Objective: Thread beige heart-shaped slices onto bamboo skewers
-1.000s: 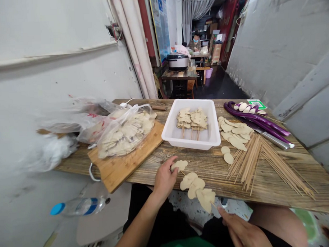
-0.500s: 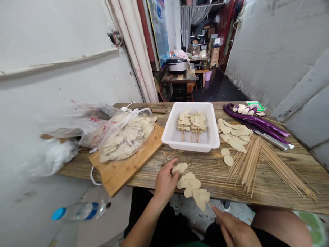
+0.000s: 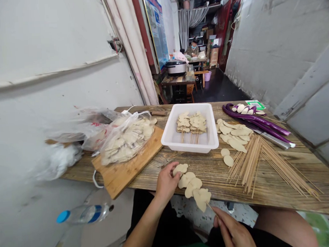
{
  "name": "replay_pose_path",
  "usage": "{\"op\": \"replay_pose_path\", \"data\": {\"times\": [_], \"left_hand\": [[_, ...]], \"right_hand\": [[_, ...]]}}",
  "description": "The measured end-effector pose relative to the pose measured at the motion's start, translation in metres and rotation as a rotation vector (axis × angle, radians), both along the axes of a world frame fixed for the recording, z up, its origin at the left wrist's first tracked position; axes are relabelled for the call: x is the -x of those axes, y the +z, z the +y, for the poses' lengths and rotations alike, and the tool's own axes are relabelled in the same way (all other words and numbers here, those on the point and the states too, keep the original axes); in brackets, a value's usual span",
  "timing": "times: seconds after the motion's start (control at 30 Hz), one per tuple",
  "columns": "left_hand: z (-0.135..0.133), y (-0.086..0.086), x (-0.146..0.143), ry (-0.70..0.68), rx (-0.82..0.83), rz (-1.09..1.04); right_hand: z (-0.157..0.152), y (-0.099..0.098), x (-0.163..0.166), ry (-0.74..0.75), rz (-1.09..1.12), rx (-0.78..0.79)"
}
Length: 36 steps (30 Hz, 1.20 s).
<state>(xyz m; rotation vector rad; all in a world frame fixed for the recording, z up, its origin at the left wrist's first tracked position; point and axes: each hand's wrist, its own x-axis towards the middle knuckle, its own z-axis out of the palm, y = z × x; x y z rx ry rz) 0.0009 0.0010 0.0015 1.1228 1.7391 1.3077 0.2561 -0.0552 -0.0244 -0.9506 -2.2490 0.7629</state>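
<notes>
At the table's front edge, my right hand (image 3: pixel 234 227) grips the lower end of a thin bamboo skewer (image 3: pixel 208 206). Several pale, flat slices (image 3: pixel 193 185) are threaded along it, folded and overlapping. My left hand (image 3: pixel 167 179) pinches one more pale slice (image 3: pixel 181 168) at the far end of the skewer; the skewer's tip is hidden there. Beyond my hands stands a white plastic tray (image 3: pixel 189 148) with finished skewers of the same slices (image 3: pixel 193 123) inside. Loose slices (image 3: pixel 235 133) and a fanned pile of bare skewers (image 3: pixel 249 167) lie to the right.
A plastic bag of slices (image 3: pixel 128 141) rests on a wooden cutting board (image 3: pixel 146 169) at left. Purple eggplants (image 3: pixel 269 127) and a knife (image 3: pixel 281 144) lie at right. Below left is a water bottle (image 3: pixel 85 215). A masked person (image 3: pixel 193 48) sits far back, behind a rice cooker (image 3: pixel 176 68).
Both hands keep their hold on the skewer and slice, with hardly any movement. The whole view has shifted slightly.
</notes>
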Motion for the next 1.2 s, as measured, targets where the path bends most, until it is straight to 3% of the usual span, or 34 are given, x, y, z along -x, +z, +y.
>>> {"op": "replay_pose_path", "data": {"times": [0.23,0.6,0.93,1.2], "left_hand": [[0.005,0.013,-0.006,0.075,0.049,-0.404],[0.004,0.017,-0.002,0.063,0.117,-0.648],[0.004,0.012,-0.005,0.082,0.036,-0.459],[0.003,0.016,-0.007,0.095,0.011,-0.367]], "right_hand": [[0.001,0.004,-0.004,0.018,0.021,-0.035],[0.007,-0.011,-0.002,-0.007,-0.055,0.087],[0.013,0.009,0.000,-0.048,0.041,-0.075],[0.012,0.006,-0.005,-0.032,-0.022,-0.089]]}}
